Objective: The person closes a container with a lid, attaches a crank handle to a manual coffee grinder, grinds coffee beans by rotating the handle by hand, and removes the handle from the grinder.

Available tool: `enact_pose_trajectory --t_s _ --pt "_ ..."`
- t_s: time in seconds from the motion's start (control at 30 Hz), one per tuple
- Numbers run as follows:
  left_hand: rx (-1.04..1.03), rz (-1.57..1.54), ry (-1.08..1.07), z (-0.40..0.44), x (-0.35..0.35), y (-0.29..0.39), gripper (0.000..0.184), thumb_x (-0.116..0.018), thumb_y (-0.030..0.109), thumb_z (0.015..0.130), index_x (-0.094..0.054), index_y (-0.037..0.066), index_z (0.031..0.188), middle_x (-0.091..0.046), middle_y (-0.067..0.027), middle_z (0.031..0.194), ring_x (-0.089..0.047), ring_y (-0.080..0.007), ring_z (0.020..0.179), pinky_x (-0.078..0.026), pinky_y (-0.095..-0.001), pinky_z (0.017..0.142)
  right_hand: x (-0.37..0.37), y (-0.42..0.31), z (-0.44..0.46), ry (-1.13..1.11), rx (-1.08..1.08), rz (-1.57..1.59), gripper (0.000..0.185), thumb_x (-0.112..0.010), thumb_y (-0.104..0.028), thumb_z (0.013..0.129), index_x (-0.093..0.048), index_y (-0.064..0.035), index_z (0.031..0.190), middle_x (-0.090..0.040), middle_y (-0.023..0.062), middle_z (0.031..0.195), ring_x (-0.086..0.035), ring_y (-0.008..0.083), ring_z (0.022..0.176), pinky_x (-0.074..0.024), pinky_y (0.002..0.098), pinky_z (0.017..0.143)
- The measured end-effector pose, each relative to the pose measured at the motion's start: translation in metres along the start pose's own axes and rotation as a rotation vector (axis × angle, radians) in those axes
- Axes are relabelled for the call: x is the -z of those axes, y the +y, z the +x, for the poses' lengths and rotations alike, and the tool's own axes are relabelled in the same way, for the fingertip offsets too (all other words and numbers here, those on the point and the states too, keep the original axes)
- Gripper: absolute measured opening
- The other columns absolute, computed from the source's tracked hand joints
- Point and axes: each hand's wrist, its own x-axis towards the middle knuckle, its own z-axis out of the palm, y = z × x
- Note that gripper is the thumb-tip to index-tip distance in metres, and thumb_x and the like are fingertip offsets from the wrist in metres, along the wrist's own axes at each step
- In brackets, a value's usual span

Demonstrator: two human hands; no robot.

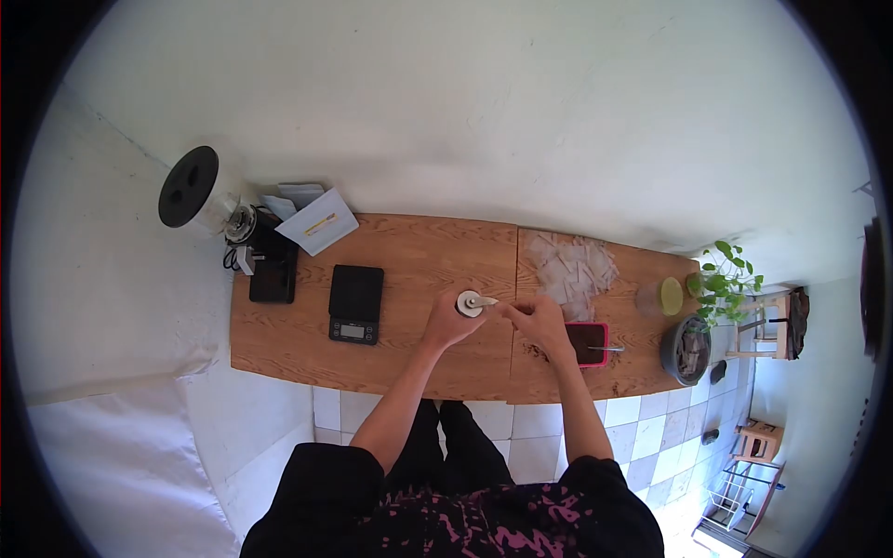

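My left hand (446, 321) is wrapped around a white-topped pump bottle (470, 303), held above the middle of the wooden table. The bottle's pale nozzle points right, toward my right hand (537, 324). The fingers of that hand are pinched together at the nozzle's tip; whether they hold the tip or something small is too fine to tell. Just beyond my right hand sits a red-rimmed tray (606, 346) of dark brown powder, with a metal spoon (609, 349) lying across its edge. Dark crumbs are scattered beside the tray.
Many small translucent packets (572, 270) are spread at the back. Left stand a black digital scale (357, 305), a coffee grinder (270, 251) and a white envelope (317, 221). Right are a yellow-lidded container (670, 296), a grey bowl (672, 358) and a potted plant (726, 282).
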Motion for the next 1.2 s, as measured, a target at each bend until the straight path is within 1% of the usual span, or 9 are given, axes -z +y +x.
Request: enact_pose_trajectory --t_s 0.17,0.3,0.37,0.47,0.6,0.77,0.9,1.1,1.2 --pt "0.169 -0.114 -0.220 0.006 0.018 0.042 0.031 -0.091 0.011 0.084 -0.068 0.005 0.104 -0.070 -0.0002 0.094 -0.064 -0.0058 0.083 -0.054 -0.0263 0.072 0.037 -0.046 -0.014 -0.130 -0.050 0.009 0.047 -0.082 -0.046 0.093 -0.083 0.0005 0.088 -0.065 0.0048 0.058 -0.063 0.0112 0.055 -0.0480 0.0310 0.056" --pt "0.044 -0.297 -0.210 0.010 0.027 0.067 0.036 -0.093 0.016 0.083 -0.069 0.005 0.107 -0.070 0.0006 0.095 -0.064 -0.0062 0.083 -0.053 -0.0259 0.070 0.047 -0.049 -0.019 -0.096 0.031 -0.057 0.042 -0.083 -0.044 0.091 -0.084 -0.0015 0.088 -0.067 0.0060 0.060 -0.063 0.0126 0.055 -0.0481 0.0321 0.056" --pt "0.164 -0.204 -0.233 0.011 0.036 0.085 0.036 -0.094 0.018 0.083 -0.070 0.004 0.105 -0.070 0.0008 0.091 -0.063 -0.0066 0.080 -0.052 -0.0262 0.067 0.040 -0.036 -0.022 0.155 0.294 -0.025 0.043 -0.082 -0.042 0.091 -0.081 0.0005 0.084 -0.070 0.0108 0.063 -0.064 0.0253 0.054 -0.0497 0.0387 0.058" --pt "0.264 -0.178 -0.221 0.016 0.046 0.094 0.032 -0.093 0.017 0.081 -0.070 0.002 0.098 -0.072 -0.0014 0.082 -0.066 -0.0092 0.072 -0.054 -0.0279 0.065 0.041 -0.052 -0.033 0.398 0.320 0.009 0.044 -0.083 -0.038 0.091 -0.071 0.0012 0.074 -0.067 0.0129 0.063 -0.064 0.0315 0.055 -0.0489 0.0415 0.057" --pt "0.199 -0.094 -0.178 0.022 0.052 0.111 0.027 -0.091 0.013 0.081 -0.070 0.002 0.093 -0.073 -0.0035 0.079 -0.069 -0.0097 0.071 -0.053 -0.0291 0.062 0.038 -0.078 -0.061 0.319 0.311 -0.147 0.046 -0.083 -0.034 0.091 -0.060 0.0002 0.070 -0.063 0.0144 0.061 -0.063 0.0345 0.056 -0.0480 0.0428 0.055" --pt "0.001 0.171 -0.046 0.019 0.045 0.095 0.027 -0.087 0.019 0.078 -0.070 0.002 0.092 -0.074 -0.0122 0.076 -0.072 -0.0270 0.064 -0.055 -0.0376 0.061 -0.001 -0.112 -0.085 0.261 0.580 -0.012 0.034 -0.080 -0.026 0.089 -0.062 -0.0029 0.072 -0.061 0.0146 0.060 -0.062 0.0366 0.056 -0.0476 0.0448 0.053" --pt "-0.063 -0.009 -0.153 0.018 0.027 0.041 0.031 -0.087 0.024 0.074 -0.071 0.003 0.091 -0.074 -0.0156 0.079 -0.071 -0.0359 0.066 -0.055 -0.0412 0.063 -0.022 -0.171 -0.089 0.343 0.773 0.074 0.032 -0.079 -0.025 0.088 -0.061 -0.0030 0.074 -0.062 0.0148 0.062 -0.064 0.0381 0.058 -0.0500 0.0465 0.056" --pt "-0.381 0.169 0.011 -0.021 0.022 0.131 0.028 -0.086 0.022 0.073 -0.072 0.004 0.089 -0.072 -0.0160 0.076 -0.072 -0.0351 0.067 -0.054 -0.0423 0.062 0.005 -0.197 -0.027 0.433 0.604 -0.014 0.035 -0.075 -0.029 0.093 -0.061 -0.0016 0.075 -0.068 0.0172 0.067 -0.067 0.0408 0.063 -0.0530 0.0502 0.061" --pt "-0.334 0.230 -0.041 -0.031 0.035 0.138 0.021 -0.084 0.014 0.076 -0.072 0.001 0.089 -0.073 -0.0116 0.077 -0.071 -0.0201 0.067 -0.054 -0.0361 0.063 0.019 -0.150 0.008 0.642 0.666 -0.026 0.035 -0.077 -0.023 0.091 -0.060 -0.0005 0.071 -0.060 0.0180 0.058 -0.059 0.0372 0.050 -0.0468 0.0431 0.051"
